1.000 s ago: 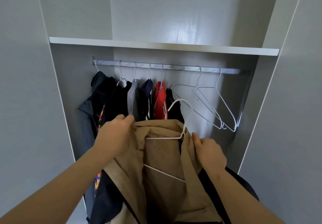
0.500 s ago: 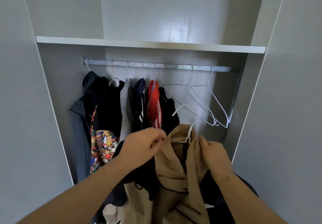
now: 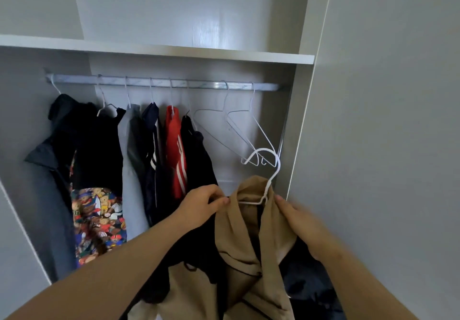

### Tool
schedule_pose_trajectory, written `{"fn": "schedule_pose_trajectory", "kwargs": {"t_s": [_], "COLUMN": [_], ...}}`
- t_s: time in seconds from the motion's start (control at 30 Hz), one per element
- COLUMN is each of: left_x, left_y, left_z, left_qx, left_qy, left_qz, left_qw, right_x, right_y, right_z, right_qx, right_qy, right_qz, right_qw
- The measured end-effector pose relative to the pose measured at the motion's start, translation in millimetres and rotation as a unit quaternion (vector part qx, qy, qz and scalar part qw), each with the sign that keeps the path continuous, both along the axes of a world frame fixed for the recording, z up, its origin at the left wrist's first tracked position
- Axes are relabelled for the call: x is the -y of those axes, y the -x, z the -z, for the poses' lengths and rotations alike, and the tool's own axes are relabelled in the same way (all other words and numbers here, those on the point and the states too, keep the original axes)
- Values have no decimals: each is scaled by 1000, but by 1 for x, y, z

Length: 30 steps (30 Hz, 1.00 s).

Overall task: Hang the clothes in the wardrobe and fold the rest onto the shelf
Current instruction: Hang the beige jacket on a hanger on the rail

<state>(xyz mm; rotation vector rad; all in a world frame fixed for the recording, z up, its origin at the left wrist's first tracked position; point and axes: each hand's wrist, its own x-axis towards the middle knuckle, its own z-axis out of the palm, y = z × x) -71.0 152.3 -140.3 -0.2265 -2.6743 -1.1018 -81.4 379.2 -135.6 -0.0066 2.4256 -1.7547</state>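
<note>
- Pinching the left collar edge of a tan fabric garment (image 3: 239, 240) between thumb and fingertips, the left hand (image 3: 201, 205) is clenched on the cloth.
- The right hand (image 3: 296, 217) grasps the same garment's right shoulder, its fingers curled into the fold.
- Between the two hands a white wire hanger (image 3: 272, 177) sits inside the neck of the tan fabric garment; its hook stands free above the collar, not on any rail.
- Below the hands the tan cloth hangs down in folds marked by thin dark lines, with dark cloth (image 3: 199, 245) under the left forearm and a dark heap (image 3: 306, 282) under the right one.
- Just above and beyond the hook, two empty white wire hangers (image 3: 225, 98) hang from a silver metal rail (image 3: 164, 84).
- Left of the left hand, along that rail, hang a black garment (image 3: 196, 150), a red garment with white stripes (image 3: 174, 145), a navy garment with white stripes (image 3: 151, 140), a grey garment (image 3: 129, 145), a black top with a teddy-bear print (image 3: 99, 220) and a dark grey shirt (image 3: 47, 160).
- Above the rail runs a white wooden shelf (image 3: 159, 51).
</note>
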Motion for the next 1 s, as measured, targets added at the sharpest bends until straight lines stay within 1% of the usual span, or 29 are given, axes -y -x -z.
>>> {"fn": "schedule_pose_trajectory", "kwargs": {"t_s": [0.1, 0.17, 0.3, 0.47, 0.6, 0.7, 0.77, 0.9, 1.0], "left_x": [-12, -22, -38, -44, -50, -52, -51, -42, -29], "left_y": [10, 18, 27, 33, 39, 45, 49, 58, 72], "left_z": [5, 9, 19, 30, 17, 5, 0, -8, -19], "left_qx": [28, 52, 97, 110, 83, 32, 17, 1, -19], "left_qy": [25, 43, 19, 69, 157, 215, 233, 236, 274], "left_qz": [16, 12, -18, -16, -22, -32, -47, -78, -106], "left_qw": [999, 998, 995, 991, 984, 975, 971, 969, 956], "right_x": [-13, -22, -37, -40, -37, -30, -24, -11, 0], "right_y": [-9, -12, -13, -7, 5, 17, 25, 40, 58], "right_z": [2, 3, 10, 18, 17, 10, 10, 8, 5], "right_qx": [48, 74, 125, 148, 89, 78, 76, 72, 67], "right_qy": [-1, 0, 13, 44, 52, 42, 46, 42, 30], "right_qz": [-34, -14, 18, 56, 113, 112, 98, 78, 73], "right_qw": [998, 997, 992, 987, 988, 990, 991, 993, 995]}}
